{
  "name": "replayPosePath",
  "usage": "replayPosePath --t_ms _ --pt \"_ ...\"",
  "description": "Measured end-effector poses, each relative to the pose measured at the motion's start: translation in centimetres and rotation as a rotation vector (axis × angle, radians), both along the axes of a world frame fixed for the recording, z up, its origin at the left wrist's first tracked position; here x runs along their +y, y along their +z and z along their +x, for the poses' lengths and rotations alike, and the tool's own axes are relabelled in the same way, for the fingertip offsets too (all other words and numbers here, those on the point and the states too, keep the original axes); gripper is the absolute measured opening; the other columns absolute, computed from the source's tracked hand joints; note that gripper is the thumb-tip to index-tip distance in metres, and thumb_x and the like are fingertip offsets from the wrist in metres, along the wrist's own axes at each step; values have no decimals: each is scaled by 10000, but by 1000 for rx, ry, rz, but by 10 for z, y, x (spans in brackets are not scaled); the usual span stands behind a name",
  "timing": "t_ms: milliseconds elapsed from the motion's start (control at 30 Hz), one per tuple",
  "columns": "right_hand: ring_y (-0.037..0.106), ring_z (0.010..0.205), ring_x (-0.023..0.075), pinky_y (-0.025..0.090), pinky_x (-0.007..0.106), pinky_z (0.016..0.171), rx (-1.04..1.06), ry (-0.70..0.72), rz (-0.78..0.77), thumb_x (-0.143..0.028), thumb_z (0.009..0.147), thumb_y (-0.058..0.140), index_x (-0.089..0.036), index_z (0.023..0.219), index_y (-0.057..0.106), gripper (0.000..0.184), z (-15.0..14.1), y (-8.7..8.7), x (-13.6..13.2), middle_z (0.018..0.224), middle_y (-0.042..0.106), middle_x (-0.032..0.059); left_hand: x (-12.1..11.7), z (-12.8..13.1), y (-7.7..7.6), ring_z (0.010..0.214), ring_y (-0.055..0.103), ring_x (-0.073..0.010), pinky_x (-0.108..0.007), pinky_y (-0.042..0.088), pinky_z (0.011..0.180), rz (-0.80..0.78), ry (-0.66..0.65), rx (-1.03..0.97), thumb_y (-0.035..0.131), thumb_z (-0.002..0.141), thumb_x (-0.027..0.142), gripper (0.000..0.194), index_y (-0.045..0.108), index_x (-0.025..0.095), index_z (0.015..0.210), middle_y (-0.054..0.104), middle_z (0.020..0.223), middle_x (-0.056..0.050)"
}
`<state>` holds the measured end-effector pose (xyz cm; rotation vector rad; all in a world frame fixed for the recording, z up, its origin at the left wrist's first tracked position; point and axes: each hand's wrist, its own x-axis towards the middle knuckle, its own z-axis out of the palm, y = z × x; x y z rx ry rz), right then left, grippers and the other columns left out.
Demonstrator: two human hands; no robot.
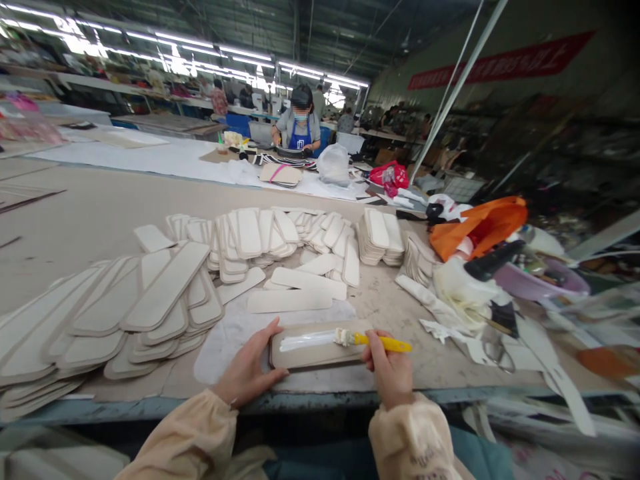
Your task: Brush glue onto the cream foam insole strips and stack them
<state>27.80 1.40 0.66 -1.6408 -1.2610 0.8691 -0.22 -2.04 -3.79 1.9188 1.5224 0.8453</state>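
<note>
My right hand (389,367) grips a paintbrush (383,343) by its yellow handle. The whitish bristles touch a rounded beige panel (305,359) lying flat before me, and a wet white streak of what looks like glue runs along it to the left. Around the panel's left end curves my left hand (255,367), thumb at the near edge and fingers at the far one. Under the panel more pieces seem to be stacked, on a pale sheet (225,347). Just beyond lie loose cream strips (290,301).
Large overlapping piles of panels (165,287) spread to the left, with smaller stacks (377,237) behind. On the right are an orange bag (480,227), a white container (463,283) and a lilac basin (565,283). A co-worker (300,127) sits across the table.
</note>
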Motion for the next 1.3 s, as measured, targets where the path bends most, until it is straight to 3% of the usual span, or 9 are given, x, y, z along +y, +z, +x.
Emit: replayPosePath --t_ms 133,267,400,567,700,800,933,1300 --pt "520 414 151 402 270 494 -244 -149 42 -696 813 357 -183 757 604 572 27 7 2 466 571 -5 0 -1 -4 1260 435 -278 -483 345 1070 24 -9 40 664 726 311 822 227 234 1417 451 1375 -105" --pt "547 467 171 394 282 531 -378 -207 96 -685 819 363 -185 784 616 562 39 11 0 473 573 -4 0 -2 -5 1261 433 -288 -495 343 1070 32 -12 49 666 727 318 803 249 229 1408 448 1378 -113" --pt "496 441 141 401 259 477 -111 -98 159 -630 814 467 -173 842 580 472 23 9 -7 501 553 -15 0 -1 -4 1245 451 -284 -497 343 1069 26 -5 16 678 718 322 838 231 222 1419 483 1343 -116" --pt "451 403 107 372 218 401 332 162 73 -555 820 534 -168 849 557 389 -32 1 -19 490 537 -32 0 -1 -4 1235 463 -289 -486 351 1064 15 1 -34 723 673 358 899 250 223 1425 503 1332 -115" --pt "438 397 91 369 196 404 435 275 -17 -536 838 521 -176 852 547 361 -68 -6 -26 481 530 -45 0 -1 -5 1250 445 -284 -492 338 1071 -14 -6 -42 729 674 360 934 206 235 1437 481 1349 -121" --pt "439 385 95 358 196 392 387 346 -68 -548 841 504 -184 834 544 367 -75 -10 -27 475 526 -48 0 -1 -4 1252 441 -277 -482 336 1073 -15 -10 -41 731 674 357 939 197 233 1438 480 1349 -118" --pt "468 390 116 387 216 422 224 325 -54 -557 848 476 -199 808 547 368 -59 -8 -22 465 530 -46 0 -1 -1 1242 452 -273 -473 340 1071 -6 -13 -26 704 701 349 901 200 230 1438 488 1343 -113" --pt "529 411 154 405 269 503 -274 0 31 -642 844 375 -196 656 584 527 37 4 2 419 545 -12 1 0 -1 1234 467 -284 -483 373 1050 20 2 42 671 722 350 790 281 224 1398 501 1330 -107"
